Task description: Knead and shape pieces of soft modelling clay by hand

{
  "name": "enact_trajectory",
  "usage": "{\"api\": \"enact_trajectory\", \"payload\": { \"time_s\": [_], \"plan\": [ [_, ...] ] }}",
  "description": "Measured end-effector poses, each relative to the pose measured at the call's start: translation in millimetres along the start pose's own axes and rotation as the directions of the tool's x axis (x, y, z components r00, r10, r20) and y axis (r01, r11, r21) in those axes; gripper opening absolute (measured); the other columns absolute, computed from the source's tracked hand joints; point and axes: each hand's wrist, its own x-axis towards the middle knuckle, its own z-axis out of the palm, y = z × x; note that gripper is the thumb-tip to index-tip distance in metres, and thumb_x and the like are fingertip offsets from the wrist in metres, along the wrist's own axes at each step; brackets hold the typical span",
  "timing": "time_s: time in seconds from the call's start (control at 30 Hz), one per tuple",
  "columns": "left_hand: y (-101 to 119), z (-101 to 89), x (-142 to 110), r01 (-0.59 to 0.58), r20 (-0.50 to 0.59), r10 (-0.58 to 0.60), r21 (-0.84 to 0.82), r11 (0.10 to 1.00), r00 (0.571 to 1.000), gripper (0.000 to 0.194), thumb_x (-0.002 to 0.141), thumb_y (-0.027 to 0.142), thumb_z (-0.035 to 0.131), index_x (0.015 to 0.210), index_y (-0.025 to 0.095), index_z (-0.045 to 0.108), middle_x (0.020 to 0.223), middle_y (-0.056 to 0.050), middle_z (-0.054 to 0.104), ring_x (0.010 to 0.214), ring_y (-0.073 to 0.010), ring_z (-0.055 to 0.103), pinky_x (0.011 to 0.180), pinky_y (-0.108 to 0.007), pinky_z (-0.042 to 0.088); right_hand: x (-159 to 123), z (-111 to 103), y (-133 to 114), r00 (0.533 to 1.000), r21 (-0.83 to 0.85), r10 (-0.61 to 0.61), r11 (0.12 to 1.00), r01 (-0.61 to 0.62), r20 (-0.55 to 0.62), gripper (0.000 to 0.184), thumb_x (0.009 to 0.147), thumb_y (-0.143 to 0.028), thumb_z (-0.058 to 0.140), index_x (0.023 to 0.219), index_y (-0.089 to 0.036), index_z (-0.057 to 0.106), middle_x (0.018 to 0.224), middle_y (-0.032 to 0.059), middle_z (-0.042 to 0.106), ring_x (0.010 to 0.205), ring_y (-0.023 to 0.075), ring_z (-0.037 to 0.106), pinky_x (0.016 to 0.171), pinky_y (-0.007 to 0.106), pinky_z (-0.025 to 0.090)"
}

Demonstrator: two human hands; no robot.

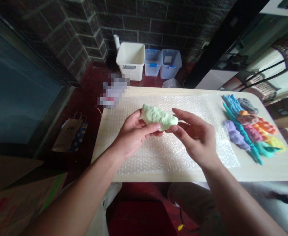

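Observation:
A pale green lump of modelling clay (156, 115), long and uneven, is held in the air above the table. My left hand (134, 131) grips its left part, with the thumb lying along the front. At the right end, my right hand (195, 132) pinches the clay between thumb and fingers, the index finger lifted a little away. Under both hands a sheet of bubble wrap (168, 154) covers much of the light wooden table (244, 172).
Several coloured clay pieces (252, 127) lie at the table's right end. Past the far edge stand a white bin (131, 62) and two clear plastic boxes (153, 62). A paper bag (67, 134) is on the floor at left, and cardboard (23, 200) is nearer.

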Motion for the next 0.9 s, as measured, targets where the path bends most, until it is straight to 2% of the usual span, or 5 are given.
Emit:
{"api": "enact_trajectory", "payload": {
  "time_s": [0.07, 0.13, 0.27, 0.5, 0.9],
  "plan": [
    [-1.9, -0.3, 0.5, -0.026, 0.000, 0.026, 0.044, 0.999, 1.000, 0.040, 0.076, 0.016, 0.089, 0.109, 0.014, 0.066, 0.102, -0.007, 0.076, 0.088, -0.0173, 0.074, 0.073, -0.027, 0.063, 2.2, -1.5, 1.5, 0.994, 0.045, 0.110, 0.993, -0.111, 0.019, 0.036, 0.088, -0.028, 0.086, 0.122, -0.021, 0.078, 0.089, 0.0049, 0.081, 0.073, 0.0181, 0.079, 0.073, 0.033, 0.069],
    [-4.1, -0.5, 0.7, -0.055, 0.004, 0.054, 0.073, 0.996, 0.999, 0.044, 0.074, 0.016, 0.091, 0.110, 0.014, 0.065, 0.101, -0.006, 0.075, 0.086, -0.0163, 0.073, 0.070, -0.025, 0.063, 3.5, -2.7, 4.1, 0.985, 0.094, 0.169, 0.981, -0.172, 0.041, 0.035, 0.085, -0.030, 0.089, 0.117, -0.019, 0.079, 0.080, 0.0036, 0.081, 0.069, 0.0183, 0.079, 0.070, 0.032, 0.069],
    [-6.7, -1.8, 0.5, -0.076, 0.014, 0.075, 0.104, 0.992, 0.997, 0.052, 0.071, 0.018, 0.093, 0.113, 0.016, 0.062, 0.099, -0.004, 0.075, 0.080, -0.0158, 0.074, 0.067, -0.025, 0.063, 3.5, -3.3, 9.0, 0.975, 0.161, 0.209, 0.963, -0.218, 0.074, 0.037, 0.081, -0.029, 0.092, 0.115, -0.019, 0.080, 0.082, 0.0043, 0.083, 0.070, 0.0185, 0.080, 0.069, 0.031, 0.068],
    [-4.0, -0.7, -1.5, -0.018, -0.029, 0.024, 0.191, 0.981, 0.999, 0.053, 0.070, 0.025, 0.096, 0.107, 0.016, 0.060, 0.086, -0.004, 0.076, 0.065, -0.0159, 0.073, 0.059, -0.026, 0.062, 4.1, -2.3, 7.7, 0.967, 0.170, 0.241, 0.953, -0.252, 0.084, 0.040, 0.075, -0.029, 0.097, 0.109, -0.017, 0.080, 0.078, 0.0038, 0.082, 0.066, 0.0175, 0.078, 0.066, 0.030, 0.067],
    [-5.5, -2.7, -0.2, -0.019, -0.005, 0.020, 0.134, 0.991, 1.000, 0.056, 0.069, 0.021, 0.095, 0.114, 0.015, 0.060, 0.097, -0.007, 0.079, 0.076, -0.0186, 0.077, 0.070, -0.030, 0.066, 5.5, -1.7, 9.5, 0.973, 0.170, 0.224, 0.958, -0.230, 0.054, 0.039, 0.075, -0.029, 0.096, 0.108, -0.016, 0.079, 0.075, 0.0031, 0.080, 0.064, 0.0164, 0.075, 0.062, 0.029, 0.063]
  ]
}}
